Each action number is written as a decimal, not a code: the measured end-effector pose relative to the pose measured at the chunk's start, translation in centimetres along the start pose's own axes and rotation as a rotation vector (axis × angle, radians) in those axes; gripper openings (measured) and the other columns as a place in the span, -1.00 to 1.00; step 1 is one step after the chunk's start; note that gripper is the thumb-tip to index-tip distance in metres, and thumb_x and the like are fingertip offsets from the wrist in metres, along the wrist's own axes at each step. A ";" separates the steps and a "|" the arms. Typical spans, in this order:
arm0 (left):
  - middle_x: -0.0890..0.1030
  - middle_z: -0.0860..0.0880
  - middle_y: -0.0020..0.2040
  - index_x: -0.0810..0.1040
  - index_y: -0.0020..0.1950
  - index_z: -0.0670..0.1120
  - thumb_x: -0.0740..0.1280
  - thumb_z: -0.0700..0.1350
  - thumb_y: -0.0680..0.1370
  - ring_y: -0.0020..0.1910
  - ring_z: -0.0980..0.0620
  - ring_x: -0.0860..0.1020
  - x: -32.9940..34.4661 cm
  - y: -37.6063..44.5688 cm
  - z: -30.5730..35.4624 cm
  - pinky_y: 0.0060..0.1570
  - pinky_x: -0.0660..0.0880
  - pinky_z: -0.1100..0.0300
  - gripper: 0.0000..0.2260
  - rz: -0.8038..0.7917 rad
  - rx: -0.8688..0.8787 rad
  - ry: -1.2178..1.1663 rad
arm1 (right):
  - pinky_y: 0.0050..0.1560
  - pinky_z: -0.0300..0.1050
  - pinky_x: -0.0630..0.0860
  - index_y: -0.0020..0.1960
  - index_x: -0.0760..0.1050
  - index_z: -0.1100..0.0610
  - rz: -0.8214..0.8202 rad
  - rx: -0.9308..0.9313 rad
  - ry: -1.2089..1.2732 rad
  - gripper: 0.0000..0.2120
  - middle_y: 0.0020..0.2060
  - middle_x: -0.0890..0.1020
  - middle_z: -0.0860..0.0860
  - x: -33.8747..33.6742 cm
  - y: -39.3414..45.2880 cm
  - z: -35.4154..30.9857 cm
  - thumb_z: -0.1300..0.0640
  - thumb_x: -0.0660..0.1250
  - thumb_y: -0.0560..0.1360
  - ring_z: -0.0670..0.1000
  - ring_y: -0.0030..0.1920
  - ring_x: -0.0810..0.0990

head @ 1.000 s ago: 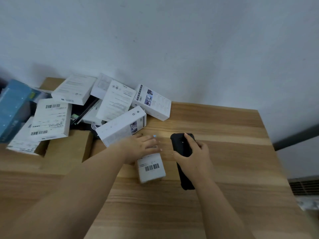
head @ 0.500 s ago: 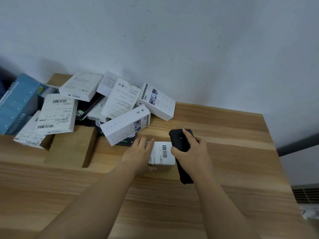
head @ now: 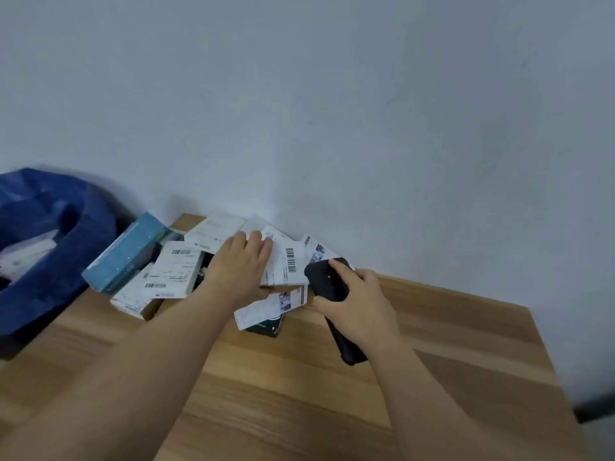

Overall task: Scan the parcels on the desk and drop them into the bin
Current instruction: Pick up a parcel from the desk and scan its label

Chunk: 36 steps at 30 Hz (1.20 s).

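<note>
The left hand (head: 242, 268) lies palm down on a white barcoded parcel (head: 289, 266) at the top of the parcel pile (head: 186, 267). Its fingers are nearly straight across the parcel's upper face; whether the thumb hooks under the near edge cannot be told. The right hand (head: 354, 302) is curled around a black handheld scanner (head: 327, 283), whose head sits just to the right of the left hand's fingertips, close beside the barcode.

Risk 1: misread. The scanner head sits very near the label and at an angle to it. A scan from here may fail, or may catch the barcode of the white box (head: 176, 269) lying to the left of the left wrist.

Risk 2: pile shift. The parcel under the left palm rests on other tilted boxes. Pressing or dragging it may push the photo-printed box (head: 271, 306) below the wrist outward across the wooden desk (head: 299, 394).

Risk 3: missed drop. The blue bin (head: 43, 247) stands well to the left of the left forearm, beyond the teal box (head: 124, 254). A flat-handed carry with no firm grip may let the parcel slip before it clears the rim.
</note>
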State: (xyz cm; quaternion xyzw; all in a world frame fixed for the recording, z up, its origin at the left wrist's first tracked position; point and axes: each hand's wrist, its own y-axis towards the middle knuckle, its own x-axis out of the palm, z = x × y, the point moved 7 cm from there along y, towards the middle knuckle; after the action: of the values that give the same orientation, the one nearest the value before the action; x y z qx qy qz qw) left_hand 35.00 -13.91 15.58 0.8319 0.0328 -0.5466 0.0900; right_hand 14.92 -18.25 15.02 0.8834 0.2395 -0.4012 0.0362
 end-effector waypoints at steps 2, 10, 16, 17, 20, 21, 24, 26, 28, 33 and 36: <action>0.45 -0.16 0.25 0.36 0.43 -0.17 0.35 0.43 0.35 0.13 -0.16 0.46 -2.4 -0.1 -2.4 0.14 0.44 0.00 -0.13 0.074 -0.080 0.056 | 0.12 -0.05 0.52 0.49 0.23 -0.32 -0.027 -0.076 -0.036 -0.32 0.31 0.33 -0.12 -0.9 -0.2 -1.9 -0.18 0.37 0.41 0.00 0.16 0.54; 0.49 -0.21 0.02 0.51 0.26 -0.25 0.55 0.29 0.18 -0.10 -0.19 0.47 -7.7 -1.2 -6.0 -0.02 0.45 -0.05 -0.15 0.214 -0.181 0.207 | 0.15 -0.05 0.48 0.48 0.25 -0.33 -0.127 -0.273 -0.219 -0.33 0.22 0.40 -0.07 -3.8 -1.3 -6.7 -0.17 0.37 0.40 0.08 0.19 0.53; 0.47 -0.19 -0.01 0.52 0.18 -0.23 0.58 0.20 0.13 -0.14 -0.17 0.42 -9.3 -2.2 -4.9 -0.07 0.40 -0.01 -0.22 0.272 -0.185 0.261 | 0.07 -0.07 0.45 0.44 0.29 -0.36 -0.128 -0.340 -0.270 -0.36 0.13 0.40 -0.07 -5.3 -1.6 -7.8 -0.18 0.37 0.39 0.10 0.15 0.54; 0.47 -0.18 -0.01 0.52 0.18 -0.23 0.57 0.21 0.13 -0.14 -0.16 0.42 -9.4 -2.4 -4.7 -0.07 0.40 0.01 -0.22 0.275 -0.181 0.274 | 0.06 -0.08 0.45 0.43 0.30 -0.36 -0.127 -0.351 -0.278 -0.36 0.13 0.41 -0.06 -5.4 -1.8 -7.8 -0.17 0.38 0.39 0.09 0.14 0.54; 0.46 -0.16 0.00 0.52 0.18 -0.21 0.56 0.23 0.15 -0.13 -0.14 0.40 -9.8 -2.9 -4.3 -0.06 0.39 0.02 -0.23 0.281 -0.174 0.313 | 0.04 -0.09 0.44 0.43 0.31 -0.36 -0.131 -0.380 -0.292 -0.37 0.14 0.41 -0.06 -5.9 -2.3 -7.8 -0.17 0.38 0.39 0.09 0.13 0.53; 0.46 -0.16 0.00 0.51 0.18 -0.21 0.55 0.23 0.15 -0.14 -0.14 0.40 -10.0 -3.0 -4.2 -0.06 0.39 0.02 -0.23 0.287 -0.171 0.319 | 0.05 -0.09 0.45 0.43 0.31 -0.36 -0.134 -0.391 -0.300 -0.37 0.15 0.41 -0.06 -6.1 -2.5 -7.8 -0.17 0.39 0.39 0.09 0.14 0.53; 0.46 -0.16 0.02 0.50 0.20 -0.20 0.54 0.24 0.17 -0.12 -0.14 0.41 -10.6 -3.7 -3.9 -0.04 0.41 0.02 -0.23 0.285 -0.170 0.350 | 0.07 -0.08 0.45 0.45 0.29 -0.34 -0.141 -0.436 -0.329 -0.36 0.19 0.41 -0.06 -6.4 -3.1 -8.1 -0.16 0.39 0.41 0.09 0.16 0.52; 0.45 -0.15 0.04 0.47 0.23 -0.20 0.52 0.24 0.21 -0.11 -0.13 0.42 -11.1 -4.2 -3.7 -0.03 0.42 0.03 -0.24 0.275 -0.169 0.369 | 0.07 -0.07 0.45 0.47 0.27 -0.32 -0.134 -0.472 -0.361 -0.34 0.22 0.40 -0.05 -6.8 -3.3 -8.5 -0.16 0.39 0.42 0.09 0.17 0.52; 0.43 -0.15 0.04 0.44 0.24 -0.20 0.51 0.22 0.23 -0.11 -0.13 0.42 -11.4 -4.6 -3.6 -0.03 0.44 0.03 -0.25 0.260 -0.166 0.384 | 0.05 -0.07 0.43 0.48 0.26 -0.30 -0.120 -0.502 -0.390 -0.34 0.25 0.39 -0.05 -7.1 -3.5 -8.9 -0.16 0.39 0.43 0.08 0.17 0.52; 0.45 -0.14 0.04 0.46 0.23 -0.20 0.52 0.22 0.24 -0.11 -0.12 0.45 -11.8 -5.5 -3.5 -0.02 0.46 0.04 -0.27 0.218 -0.180 0.411 | 0.04 -0.06 0.45 0.49 0.25 -0.30 -0.087 -0.554 -0.480 -0.34 0.30 0.37 -0.05 -7.9 -3.7 -9.6 -0.17 0.39 0.43 0.09 0.17 0.51; 0.45 -0.11 0.13 0.40 0.33 -0.16 0.47 0.25 0.32 -0.02 -0.09 0.46 -11.9 -6.2 -3.5 0.07 0.44 0.08 -0.26 0.190 -0.199 0.439 | 0.03 -0.05 0.47 0.49 0.26 -0.30 -0.114 -0.585 -0.562 -0.34 0.26 0.38 -0.04 -8.0 -4.1 -10.0 -0.17 0.39 0.43 0.09 0.13 0.52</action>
State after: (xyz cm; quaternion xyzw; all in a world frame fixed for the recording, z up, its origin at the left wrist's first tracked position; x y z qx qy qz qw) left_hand 32.48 -6.65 27.15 0.9171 0.0268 -0.3360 0.2130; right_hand 15.45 -15.19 28.06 0.6770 0.3728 -0.5435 0.3275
